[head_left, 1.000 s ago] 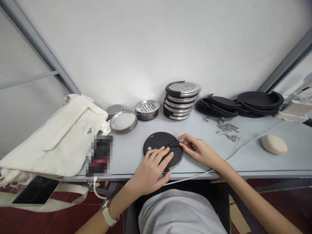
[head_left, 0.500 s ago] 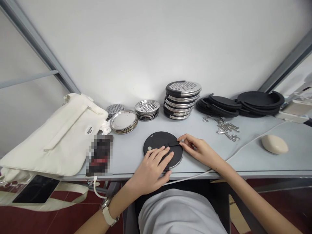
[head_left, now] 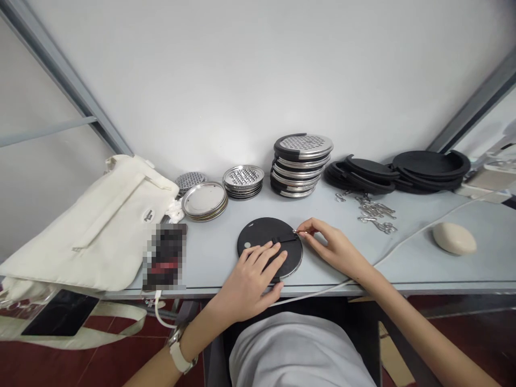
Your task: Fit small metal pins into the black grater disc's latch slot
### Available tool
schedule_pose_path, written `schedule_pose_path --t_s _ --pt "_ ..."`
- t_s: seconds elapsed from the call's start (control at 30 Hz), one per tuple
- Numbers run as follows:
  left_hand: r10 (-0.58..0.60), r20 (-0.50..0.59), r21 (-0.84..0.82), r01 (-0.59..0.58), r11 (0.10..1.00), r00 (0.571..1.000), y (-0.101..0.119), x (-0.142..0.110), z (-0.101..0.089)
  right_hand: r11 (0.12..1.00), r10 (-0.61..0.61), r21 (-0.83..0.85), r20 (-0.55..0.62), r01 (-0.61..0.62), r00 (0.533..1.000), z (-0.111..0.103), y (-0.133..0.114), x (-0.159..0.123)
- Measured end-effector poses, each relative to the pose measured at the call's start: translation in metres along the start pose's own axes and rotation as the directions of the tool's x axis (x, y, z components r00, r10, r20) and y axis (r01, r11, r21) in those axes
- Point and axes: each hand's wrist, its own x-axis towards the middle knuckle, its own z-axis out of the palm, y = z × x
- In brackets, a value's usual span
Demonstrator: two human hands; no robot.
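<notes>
Head view: L hand [head_left: 258, 277] lies flat-ish on the round black disc w/ a silvery rim [head_left: 256, 230], fingers slightly spread, pressing on top, not closed round it; thumb at the near edge. R hand [head_left: 328, 247] at the disc's R edge, thumb + index pinching a small shiny metal clip [head_left: 297, 231] by the end of the thin black strap [head_left: 287, 238] across the disc. Disc lies flat on the pale grey tabletop [head_left: 419, 269], near the front edge. Behind it, a tall stack of round silver graters w/ black rims [head_left: 302, 166]; to its R, black round plastic covers [head_left: 363, 174] w/ loose silver metal clasps [head_left: 374, 212] just in front.
</notes>
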Motion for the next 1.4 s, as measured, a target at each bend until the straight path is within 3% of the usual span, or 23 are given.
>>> schedule_pose_path --t_s 0.4,0.93,1.4 --pt "0.005 -0.014 0.002 -0.005 1.000 1.000 0.0002 -0.0001 -0.0003 0.995 -0.096 0.030 0.000 0.096 0.995 -0.0033 -0.0033 0.0030" --pt "0.005 -0.008 -0.001 -0.005 1.000 1.000 0.0005 0.0006 -0.0008 0.999 0.039 0.013 0.015 -0.040 0.999 0.0005 0.0001 0.0006" --pt "0.006 0.007 0.000 -0.006 1.000 1.000 -0.0004 -0.0003 0.0004 0.999 0.032 -0.034 0.091 -0.029 0.995 0.0005 -0.0008 -0.0005"
